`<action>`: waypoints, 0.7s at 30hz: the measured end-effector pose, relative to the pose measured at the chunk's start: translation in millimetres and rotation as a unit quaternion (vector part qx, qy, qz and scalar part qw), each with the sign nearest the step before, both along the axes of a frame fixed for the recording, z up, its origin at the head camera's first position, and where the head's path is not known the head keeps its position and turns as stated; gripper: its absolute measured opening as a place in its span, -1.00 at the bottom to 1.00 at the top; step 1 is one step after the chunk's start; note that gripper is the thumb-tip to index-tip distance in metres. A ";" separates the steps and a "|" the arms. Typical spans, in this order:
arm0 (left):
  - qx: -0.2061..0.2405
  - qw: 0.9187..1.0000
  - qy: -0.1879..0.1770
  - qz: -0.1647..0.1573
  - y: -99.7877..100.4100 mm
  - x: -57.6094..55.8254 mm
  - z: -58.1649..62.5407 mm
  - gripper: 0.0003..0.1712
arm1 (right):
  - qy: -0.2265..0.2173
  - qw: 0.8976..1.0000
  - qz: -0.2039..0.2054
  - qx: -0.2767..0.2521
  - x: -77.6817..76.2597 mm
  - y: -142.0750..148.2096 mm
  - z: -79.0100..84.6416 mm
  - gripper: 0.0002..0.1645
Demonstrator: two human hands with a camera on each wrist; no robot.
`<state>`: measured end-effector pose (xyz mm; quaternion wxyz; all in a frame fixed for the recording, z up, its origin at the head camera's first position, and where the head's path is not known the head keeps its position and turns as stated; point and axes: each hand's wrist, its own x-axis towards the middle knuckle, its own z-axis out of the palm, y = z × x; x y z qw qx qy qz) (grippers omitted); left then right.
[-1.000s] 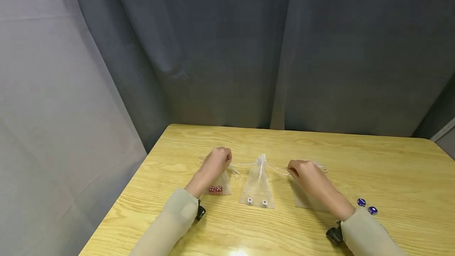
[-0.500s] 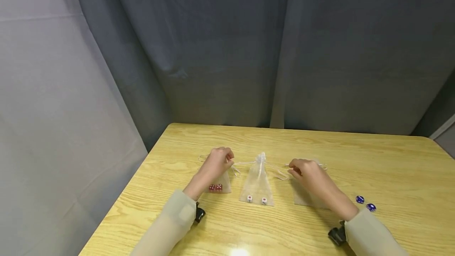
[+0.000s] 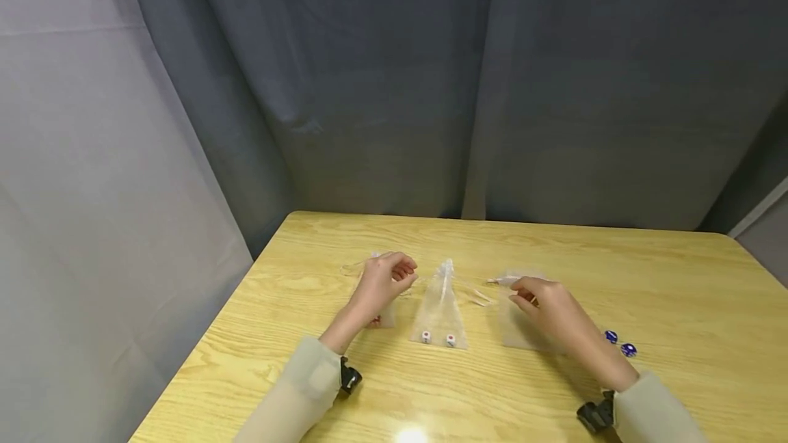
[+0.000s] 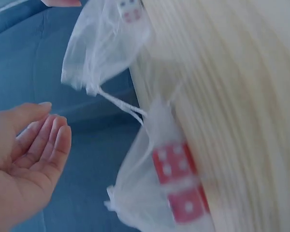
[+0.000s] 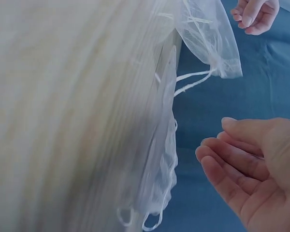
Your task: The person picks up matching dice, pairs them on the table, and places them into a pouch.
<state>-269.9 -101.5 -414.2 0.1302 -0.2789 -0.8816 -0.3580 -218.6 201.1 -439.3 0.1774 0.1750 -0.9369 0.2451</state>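
In the head view, a sheer white drawstring pouch (image 3: 440, 310) lies mid-table with its neck gathered and two white dice (image 3: 451, 340) in its bottom corners. My left hand (image 3: 380, 284) hovers, fingers loosely bent and holding nothing, over a second pouch (image 4: 130, 193). Two red dice (image 4: 176, 163) show through that pouch in the left wrist view. Over the near part of a third, flat pouch (image 3: 516, 327) is my right hand (image 3: 548, 303), its thumb and fingers apart. No dice show in this pouch, which the hand partly covers.
Two blue dice (image 3: 628, 349) lie on the wooden table (image 3: 677, 292), right of the third pouch. White drawstrings (image 3: 477, 296) trail beside the middle pouch. A dark grey curtain (image 3: 382, 87) hangs behind the table, and a pale one (image 3: 92, 224) at the left.
Both hands have let go of the middle pouch's drawstrings and their fingers have spread. The strings on its right have dropped to the table. The view has shifted slightly.
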 end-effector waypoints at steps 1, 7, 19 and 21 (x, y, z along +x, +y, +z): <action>0.007 1.000 0.001 -0.014 2.9 -0.5 -0.2 -0.89 | -0.006 1.000 -0.005 -0.001 1.3 2.8 0.1 -0.83; 0.027 0.997 -0.026 -0.066 18.8 -1.9 -0.6 -0.77 | 0.011 1.000 -0.016 0.005 9.1 20.5 -0.3 -0.82; 0.011 0.989 -0.095 -0.112 49.9 -4.5 -4.4 -0.59 | -0.028 0.996 -0.079 0.021 32.5 76.7 -5.3 -0.78; 0.002 0.988 -0.101 -0.117 54.4 -5.8 -5.8 -0.55 | -0.027 0.996 -0.087 0.022 34.7 85.4 -7.5 -0.79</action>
